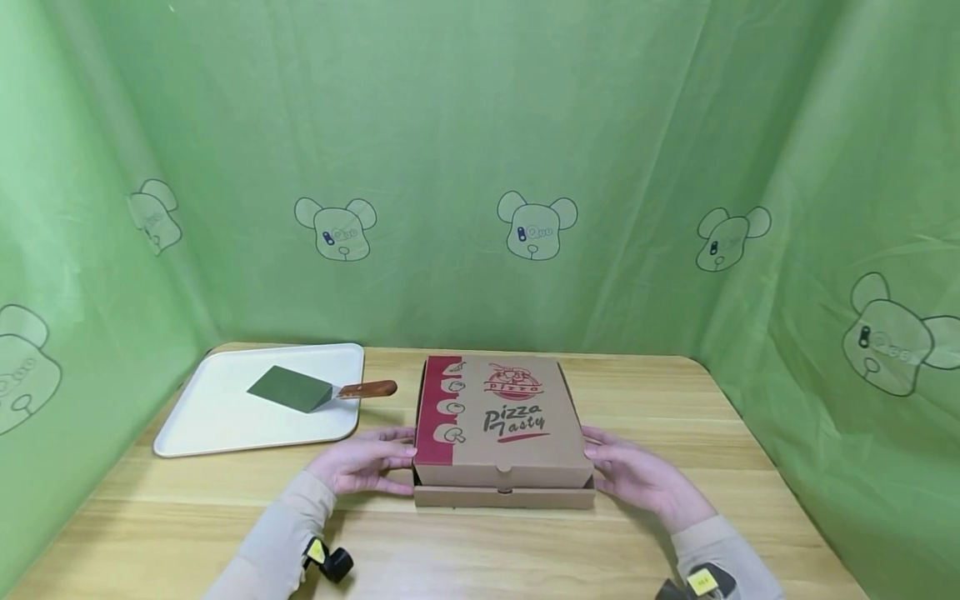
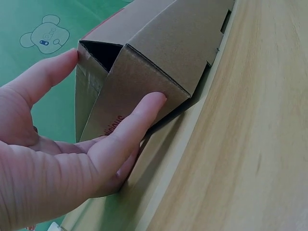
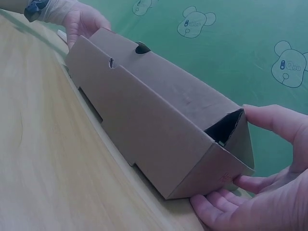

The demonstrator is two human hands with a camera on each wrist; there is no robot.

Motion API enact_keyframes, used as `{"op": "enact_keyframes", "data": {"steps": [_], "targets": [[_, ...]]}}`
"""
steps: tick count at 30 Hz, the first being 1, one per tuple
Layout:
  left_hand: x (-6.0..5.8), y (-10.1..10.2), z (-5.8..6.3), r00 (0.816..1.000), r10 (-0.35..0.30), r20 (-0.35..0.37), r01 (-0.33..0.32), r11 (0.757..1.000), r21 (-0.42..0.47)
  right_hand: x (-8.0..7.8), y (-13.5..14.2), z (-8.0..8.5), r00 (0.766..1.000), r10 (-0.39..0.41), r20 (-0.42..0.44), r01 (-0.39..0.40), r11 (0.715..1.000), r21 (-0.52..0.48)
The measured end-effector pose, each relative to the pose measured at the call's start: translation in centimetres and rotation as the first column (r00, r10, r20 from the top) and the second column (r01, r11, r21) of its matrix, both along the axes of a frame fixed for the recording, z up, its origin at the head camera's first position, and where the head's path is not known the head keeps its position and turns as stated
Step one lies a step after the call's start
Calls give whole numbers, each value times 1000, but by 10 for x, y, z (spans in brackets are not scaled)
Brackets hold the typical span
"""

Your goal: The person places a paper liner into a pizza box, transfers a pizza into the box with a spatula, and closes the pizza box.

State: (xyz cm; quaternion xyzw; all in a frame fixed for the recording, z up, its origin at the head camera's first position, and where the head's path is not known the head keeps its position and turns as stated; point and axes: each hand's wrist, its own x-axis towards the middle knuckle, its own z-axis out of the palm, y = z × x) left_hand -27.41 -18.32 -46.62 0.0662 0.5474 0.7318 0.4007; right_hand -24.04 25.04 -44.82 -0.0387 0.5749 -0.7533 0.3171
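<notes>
A cardboard pizza box with a red printed strip sits on the wooden table, its lid lowered over the base. Along the front, the lid's edge stands slightly above and behind the base's front wall. My left hand touches the box's left side with spread, mostly straight fingers, one at the lid's corner and another on the base's side wall. On the opposite side, my right hand rests its fingertips against lid and base. A dark gap shows at the side corner. Some lower fingers are partly hidden.
A white tray lies to the left, carrying a spatula with a green-looking blade and a wooden handle that overhangs the tray's right edge. Green curtains with bear-head drawings enclose the table behind and at both sides.
</notes>
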Motion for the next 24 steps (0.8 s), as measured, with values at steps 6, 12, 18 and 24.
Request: {"op": "enact_keyframes", "data": {"steps": [6,12,18,24], "targets": [[1,1,1,1000,18,0,-18,1000,-19,1,0,0,1000,-2,-15,2,1000,21],[2,3,3,999,34,1,-34,999,-30,1,0,-2,1000,0,-26,1,1000,26],[2,3,2,999,36,-14,-37,998,-43,1,-1,-1,1000,-11,-22,12,1000,24],[2,5,3,999,41,-32,-43,998,-50,2,-2,-1,1000,-10,-29,11,1000,18]]}}
